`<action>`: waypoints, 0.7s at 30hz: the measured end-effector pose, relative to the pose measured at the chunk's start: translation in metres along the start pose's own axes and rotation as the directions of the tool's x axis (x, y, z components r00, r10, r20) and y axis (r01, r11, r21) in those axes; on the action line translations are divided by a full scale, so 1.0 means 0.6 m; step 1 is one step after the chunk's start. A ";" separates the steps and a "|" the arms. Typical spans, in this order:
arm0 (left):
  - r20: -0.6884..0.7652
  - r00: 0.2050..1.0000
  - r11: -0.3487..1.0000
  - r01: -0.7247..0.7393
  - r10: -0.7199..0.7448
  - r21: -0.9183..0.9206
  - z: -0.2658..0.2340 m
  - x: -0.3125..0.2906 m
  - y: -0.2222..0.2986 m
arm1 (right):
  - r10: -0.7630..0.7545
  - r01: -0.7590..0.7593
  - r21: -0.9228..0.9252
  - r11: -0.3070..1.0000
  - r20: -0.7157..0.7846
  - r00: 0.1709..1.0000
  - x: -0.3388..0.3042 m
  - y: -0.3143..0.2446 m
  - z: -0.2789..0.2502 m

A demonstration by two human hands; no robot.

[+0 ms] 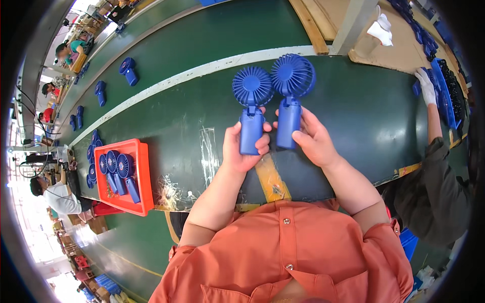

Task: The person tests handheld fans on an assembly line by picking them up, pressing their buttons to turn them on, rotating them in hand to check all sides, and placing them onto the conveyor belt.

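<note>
In my left hand (240,147) I hold a blue handheld fan (251,132) by its handle, its round grille pointing away from me. A second blue handheld fan (289,123) is upright in my right hand (314,137), with my thumb across the lower handle. Both fans are over the green worktable, side by side, and their round heads touch or overlap in the picture. My fingers are closed round each handle; some of them are hidden behind.
To my left, a red tray (146,177) holds several blue fans, with more beside it. Other fans lie on the green surface beyond the white strip (166,83). At right, a co-worker's gloved hand (426,86) is near a blue bin (444,93) of small black parts.
</note>
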State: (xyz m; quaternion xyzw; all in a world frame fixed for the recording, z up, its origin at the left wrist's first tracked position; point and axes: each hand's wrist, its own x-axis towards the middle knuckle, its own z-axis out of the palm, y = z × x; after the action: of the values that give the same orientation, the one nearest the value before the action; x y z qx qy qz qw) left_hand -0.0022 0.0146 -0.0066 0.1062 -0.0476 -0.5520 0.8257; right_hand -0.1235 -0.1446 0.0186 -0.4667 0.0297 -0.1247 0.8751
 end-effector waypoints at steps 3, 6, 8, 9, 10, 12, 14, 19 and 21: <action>-0.015 0.999 0.997 0.036 -0.037 -0.069 -0.006 0.002 0.006 | -0.010 0.012 -0.122 0.992 0.012 1.000 0.000 -0.003 0.008; -0.024 0.998 0.994 0.059 -0.061 -0.087 -0.009 0.004 0.002 | -0.103 0.102 -0.115 0.988 -0.006 0.995 -0.006 0.013 0.008; -0.008 0.997 0.992 0.072 -0.074 -0.099 -0.009 0.002 -0.001 | -0.155 0.157 -0.161 0.974 0.027 0.988 -0.011 0.016 0.009; 0.004 0.997 0.993 0.071 -0.071 -0.091 -0.008 0.001 -0.002 | -0.157 0.159 -0.158 0.974 0.026 0.987 -0.013 0.017 0.009; 0.017 0.998 0.994 0.069 -0.067 -0.082 -0.007 0.000 -0.004 | -0.178 0.183 -0.173 0.968 0.044 0.983 -0.014 0.017 0.009; -0.001 0.998 0.997 0.055 -0.055 -0.056 -0.003 -0.001 -0.008 | -0.200 0.208 -0.183 0.961 0.060 0.978 -0.016 0.019 0.008; -0.007 0.999 0.999 0.033 -0.033 -0.030 0.001 -0.004 -0.010 | -0.215 0.225 -0.158 0.962 0.074 0.974 -0.017 0.018 0.010; 0.000 1.000 0.997 -0.009 0.009 0.083 0.018 -0.002 -0.015 | -0.133 0.136 -0.048 0.990 0.048 0.990 -0.013 -0.002 0.012; -0.041 0.999 0.996 -0.005 0.009 0.084 0.027 0.004 -0.018 | -0.057 0.057 0.013 0.998 0.046 0.997 -0.005 -0.019 0.005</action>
State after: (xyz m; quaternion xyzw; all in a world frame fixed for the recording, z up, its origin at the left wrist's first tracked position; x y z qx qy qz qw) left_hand -0.0139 0.0063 0.0067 0.1521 -0.0541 -0.5443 0.8232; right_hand -0.1280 -0.1473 0.0293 -0.4652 -0.0046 -0.1390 0.8742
